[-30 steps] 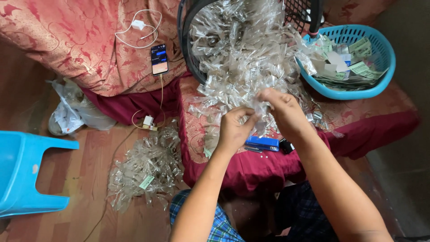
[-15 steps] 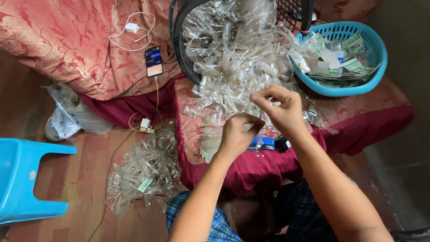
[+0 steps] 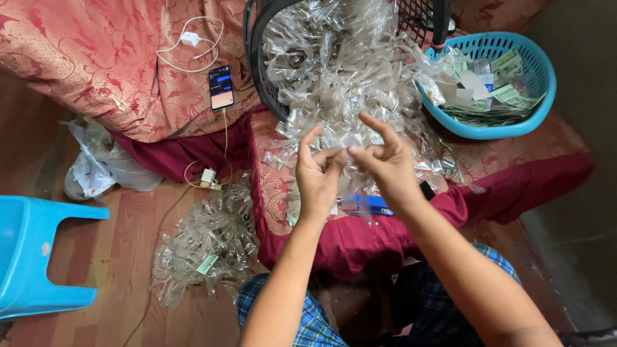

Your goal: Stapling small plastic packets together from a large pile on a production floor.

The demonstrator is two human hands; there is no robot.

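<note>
My left hand [image 3: 319, 175] and my right hand [image 3: 384, 162] are raised together over the red cloth, fingertips meeting. Between them they pinch a small clear plastic wrapper [image 3: 348, 154]. Just behind the hands lies a big heap of the same clear plastic wrappers [image 3: 347, 71], spilling out of a tipped black mesh basket [image 3: 258, 58]. A small blue object [image 3: 375, 205] lies on the cloth under my right wrist.
A blue plastic basket [image 3: 533, 112] with paper slips stands at the far right. A phone [image 3: 221, 87] on a white charger cable rests on the patterned red bedding [image 3: 96, 58]. More wrappers [image 3: 205, 244] lie on the wooden floor, beside a blue plastic stool [image 3: 32, 257] at left.
Both hands have lifted off the heap and come up toward me, now pinching one wrapper between them. The view has shifted slightly.
</note>
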